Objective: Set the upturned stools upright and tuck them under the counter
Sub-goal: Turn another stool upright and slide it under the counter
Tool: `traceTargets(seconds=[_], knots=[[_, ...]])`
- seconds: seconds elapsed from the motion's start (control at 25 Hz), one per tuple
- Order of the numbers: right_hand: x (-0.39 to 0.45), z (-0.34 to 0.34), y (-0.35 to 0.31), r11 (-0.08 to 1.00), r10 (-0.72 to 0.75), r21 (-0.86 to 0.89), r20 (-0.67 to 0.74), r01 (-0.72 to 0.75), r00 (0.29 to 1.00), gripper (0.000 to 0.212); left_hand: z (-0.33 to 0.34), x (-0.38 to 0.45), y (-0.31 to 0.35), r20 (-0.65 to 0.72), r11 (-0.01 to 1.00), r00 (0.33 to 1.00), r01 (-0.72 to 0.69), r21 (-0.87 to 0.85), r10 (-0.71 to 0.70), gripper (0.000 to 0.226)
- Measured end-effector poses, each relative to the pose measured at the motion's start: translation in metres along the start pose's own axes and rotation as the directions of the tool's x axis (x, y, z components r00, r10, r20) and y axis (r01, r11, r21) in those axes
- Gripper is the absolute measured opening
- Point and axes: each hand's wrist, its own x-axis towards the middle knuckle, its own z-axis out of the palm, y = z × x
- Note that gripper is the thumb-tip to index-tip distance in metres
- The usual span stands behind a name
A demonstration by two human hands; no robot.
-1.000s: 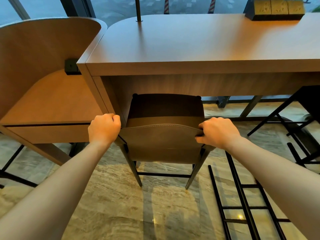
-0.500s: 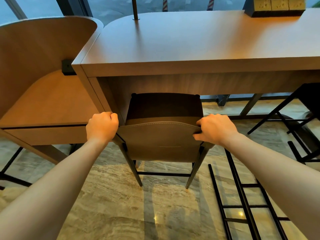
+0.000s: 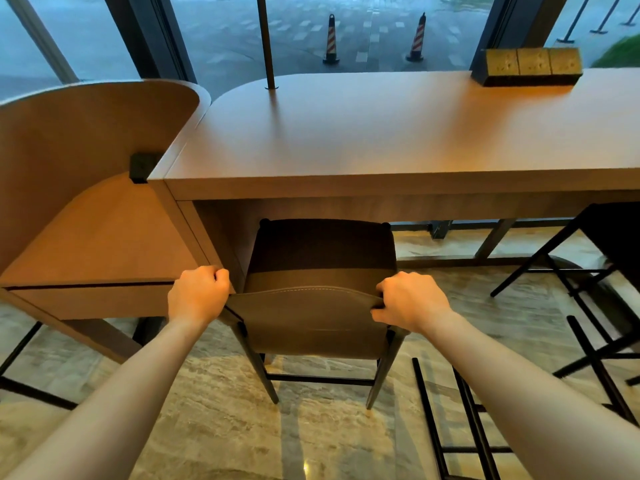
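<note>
A brown padded stool (image 3: 313, 320) with a low backrest and dark metal legs stands upright on the floor, its seat partly under the wooden counter (image 3: 381, 140). My left hand (image 3: 198, 294) grips the left end of the backrest's top edge. My right hand (image 3: 408, 301) grips the right end of the same edge, fingers curled over it. A second stool's black legs and rungs (image 3: 460, 420) lie on the floor to the right, only partly in view.
A lower curved wooden booth (image 3: 86, 216) adjoins the counter on the left. A power-socket block (image 3: 528, 65) sits on the counter's far right. Another dark stool (image 3: 609, 237) stands at the right edge. A thin pole (image 3: 266, 39) rises from the counter; windows lie behind.
The view has tilted up, showing more window. Both hands keep their hold on the backrest; the stool's place under the counter looks almost unchanged.
</note>
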Motion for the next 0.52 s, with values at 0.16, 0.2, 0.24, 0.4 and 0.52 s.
traceTargets(seconds=[0.16, 0.2, 0.24, 0.4, 0.52], knots=[[0.003, 0.000, 0.002, 1.000, -0.004, -0.001, 0.043, 0.004, 0.999, 0.032, -0.003, 0.002, 0.000, 0.049, 1.000, 0.999, 0.011, 0.011, -0.012, 0.044], [0.002, 0.001, 0.002, 1.000, -0.001, 0.002, 0.056, 0.001, 0.998, 0.032, -0.005, 0.001, 0.001, 0.077, 1.000, 0.997, 0.016, 0.011, -0.017, 0.044], [0.003, 0.000, 0.003, 1.000, 0.005, 0.009, 0.067, -0.005, 0.998, 0.031, -0.006, 0.002, 0.001, 0.095, 1.000, 0.995, 0.018, 0.013, -0.020, 0.044], [0.001, -0.005, 0.002, 0.998, 0.043, 0.039, 0.126, -0.048, 0.991, 0.030, -0.012, 0.005, 0.002, 0.188, 1.000, 0.982, -0.001, 0.017, -0.002, 0.042], [-0.001, -0.010, -0.001, 0.995, 0.069, 0.065, 0.177, -0.082, 0.982, 0.031, -0.018, 0.012, 0.001, 0.291, 0.998, 0.957, -0.037, 0.053, 0.020, 0.043]])
